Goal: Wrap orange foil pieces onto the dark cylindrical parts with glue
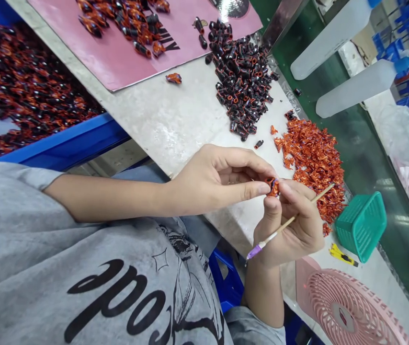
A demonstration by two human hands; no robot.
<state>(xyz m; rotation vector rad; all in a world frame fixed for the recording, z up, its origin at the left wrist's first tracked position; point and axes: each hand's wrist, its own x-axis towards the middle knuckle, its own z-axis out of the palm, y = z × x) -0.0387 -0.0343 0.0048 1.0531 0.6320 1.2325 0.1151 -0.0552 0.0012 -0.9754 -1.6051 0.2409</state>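
Note:
My left hand [222,184] is closed, pinching a small glossy orange and black plastic piece [272,187] between thumb and fingers. My right hand [294,220] meets it there, its thumb and forefinger tips at the same piece. Across the right palm lies a thin wooden stick [290,220] with a purple tip [256,250], held by the curled fingers. Beyond the hands are a pile of orange pieces [315,158] and a pile of black hollow caps [240,76] with orange insides.
Joined orange-black pieces [129,21] lie on a pink sheet [125,72]; many more fill a blue bin [68,139]. A green basket [362,225], a yellow cutter [343,255] and a pink fan [348,306] are at the right. White bottles [355,88] stand beyond the table edge.

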